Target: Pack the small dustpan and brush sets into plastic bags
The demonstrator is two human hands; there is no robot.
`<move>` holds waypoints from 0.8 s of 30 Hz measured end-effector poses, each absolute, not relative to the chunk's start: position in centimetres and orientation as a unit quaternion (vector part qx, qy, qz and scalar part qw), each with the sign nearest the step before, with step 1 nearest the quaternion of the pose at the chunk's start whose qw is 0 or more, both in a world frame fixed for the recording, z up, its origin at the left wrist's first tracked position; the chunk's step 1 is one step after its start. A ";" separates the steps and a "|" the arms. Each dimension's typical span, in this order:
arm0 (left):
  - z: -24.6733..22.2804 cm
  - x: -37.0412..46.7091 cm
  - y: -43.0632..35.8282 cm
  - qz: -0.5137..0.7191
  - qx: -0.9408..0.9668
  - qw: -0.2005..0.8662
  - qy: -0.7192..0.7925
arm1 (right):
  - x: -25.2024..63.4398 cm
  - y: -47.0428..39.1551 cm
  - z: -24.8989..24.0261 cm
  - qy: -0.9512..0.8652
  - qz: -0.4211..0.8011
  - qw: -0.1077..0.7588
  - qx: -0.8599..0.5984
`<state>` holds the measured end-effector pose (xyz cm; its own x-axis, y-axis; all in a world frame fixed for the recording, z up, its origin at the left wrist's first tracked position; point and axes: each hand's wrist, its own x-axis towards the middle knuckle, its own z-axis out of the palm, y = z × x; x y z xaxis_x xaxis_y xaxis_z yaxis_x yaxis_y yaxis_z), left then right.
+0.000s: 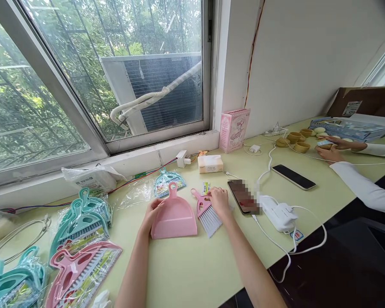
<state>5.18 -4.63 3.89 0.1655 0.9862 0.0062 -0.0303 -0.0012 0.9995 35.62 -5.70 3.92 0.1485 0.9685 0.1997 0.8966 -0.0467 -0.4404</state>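
Observation:
A pink dustpan [175,216] lies on the table with its handle pointing away from me. My left hand [152,216] grips its left edge, the fingers closed on the rim. To its right is a small pink hand brush [202,202] with pale bristles [211,221] angled toward me. My right hand [219,201] is closed over the brush's right side, fingers curled; part of the brush is hidden under it. Just beyond the brush lies a small printed card [206,188].
Bagged teal dustpan sets [83,220] and a bagged pink set [80,273] lie at left. A tissue pack [210,164] stands behind. Right are a phone [243,196], a power strip [278,214] with cables, another phone [293,176], and a co-worker's hands [332,147] near yellow cups [301,147].

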 end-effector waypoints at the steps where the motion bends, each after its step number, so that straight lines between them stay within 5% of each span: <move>1: 4.0 5.3 -4.7 0.481 0.511 0.564 0.436 | 35.6 -5.6 4.0 -0.642 0.095 0.265 -0.713; 7: 3.6 4.7 -4.1 0.626 0.310 0.584 0.413 | 34.6 -5.0 4.1 -0.582 0.431 0.460 -0.513; 12: 3.3 4.3 -3.7 0.662 0.243 0.563 0.430 | 33.2 -6.0 4.8 -0.543 0.602 0.432 -0.396; 17: 2.9 3.8 -3.4 0.680 0.236 0.539 0.438 | 33.4 -6.9 5.8 -0.521 0.638 0.438 -0.360; 24: 2.4 5.2 -4.0 0.581 0.382 0.546 0.468 | 30.3 -7.2 5.9 -0.482 0.547 0.555 -0.402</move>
<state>5.23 -4.05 2.40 -0.1127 0.9914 -0.0667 -0.2770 0.0331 0.9603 30.28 -7.17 5.92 -0.0621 0.9935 0.0953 -0.2187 0.0796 -0.9725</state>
